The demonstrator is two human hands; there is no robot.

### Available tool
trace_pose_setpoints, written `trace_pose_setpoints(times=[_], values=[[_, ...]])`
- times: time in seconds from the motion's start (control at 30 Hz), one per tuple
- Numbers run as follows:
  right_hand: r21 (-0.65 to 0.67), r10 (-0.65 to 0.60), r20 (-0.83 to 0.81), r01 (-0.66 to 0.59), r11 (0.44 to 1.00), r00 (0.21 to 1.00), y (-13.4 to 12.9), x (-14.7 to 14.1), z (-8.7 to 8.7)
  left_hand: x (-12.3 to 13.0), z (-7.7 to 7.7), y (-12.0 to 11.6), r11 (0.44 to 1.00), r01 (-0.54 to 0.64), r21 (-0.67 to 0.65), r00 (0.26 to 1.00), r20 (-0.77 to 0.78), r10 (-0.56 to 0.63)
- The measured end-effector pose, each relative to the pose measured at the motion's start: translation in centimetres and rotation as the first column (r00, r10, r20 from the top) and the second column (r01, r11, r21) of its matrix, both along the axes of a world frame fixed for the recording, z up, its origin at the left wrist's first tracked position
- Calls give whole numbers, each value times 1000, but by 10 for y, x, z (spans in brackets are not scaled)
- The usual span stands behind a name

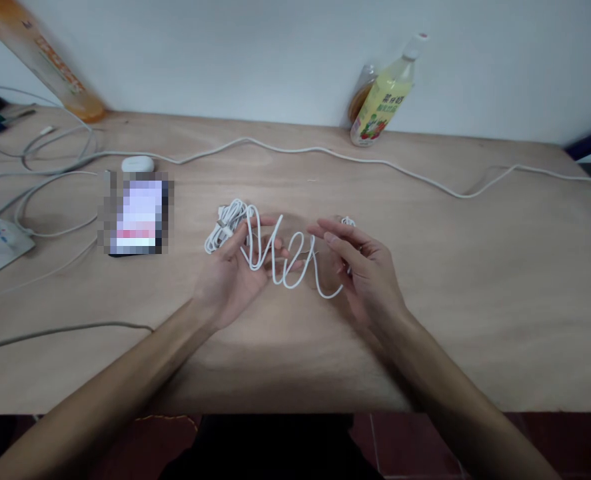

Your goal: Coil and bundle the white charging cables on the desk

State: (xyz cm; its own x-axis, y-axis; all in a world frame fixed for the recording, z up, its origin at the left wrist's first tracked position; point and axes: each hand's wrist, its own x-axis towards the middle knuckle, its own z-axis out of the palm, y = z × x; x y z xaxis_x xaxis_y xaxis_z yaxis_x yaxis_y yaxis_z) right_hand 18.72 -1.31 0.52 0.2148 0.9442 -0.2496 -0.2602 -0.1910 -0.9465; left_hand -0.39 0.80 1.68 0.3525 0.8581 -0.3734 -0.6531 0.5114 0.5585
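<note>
Both grips are loose and half open around one white charging cable: left hand palm up, fingers curled under a bundled coil, right hand tilted on edge, fingers extended with loops draped between them. Forearms reach in from the near edge, hands close together above the middle of the wooden bench, likely so the slack hangs free. Behind runs a long white cord, then a juice bottle leaning at the wall, a phone at left, and a small white case
</note>
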Motion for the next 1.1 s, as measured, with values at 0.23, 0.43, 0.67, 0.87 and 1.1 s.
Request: trace_pose_setpoints(times=[0.23,0.43,0.67,0.87,1.1], values=[[-20,60,8,-60,998,998,-3,0,1,1,1,0,999,-33,7,999,-32,33],[99,50,105,-61,993,993,-2,3,-11,0,1,-3,997,-17,76,999,-43,21],[225,216,231,-268,937,949,-4,7,-10,1,3,-1,996,-77,36,997,-9,77],[258,253,240,-312,914,937,-9,0,-9,1,10,-1,990,-141,-27,990,14,142],[251,37,225,-95,963,974,-11,-5,-7,-3,13,-2,993,-112,23,993,48,111]])
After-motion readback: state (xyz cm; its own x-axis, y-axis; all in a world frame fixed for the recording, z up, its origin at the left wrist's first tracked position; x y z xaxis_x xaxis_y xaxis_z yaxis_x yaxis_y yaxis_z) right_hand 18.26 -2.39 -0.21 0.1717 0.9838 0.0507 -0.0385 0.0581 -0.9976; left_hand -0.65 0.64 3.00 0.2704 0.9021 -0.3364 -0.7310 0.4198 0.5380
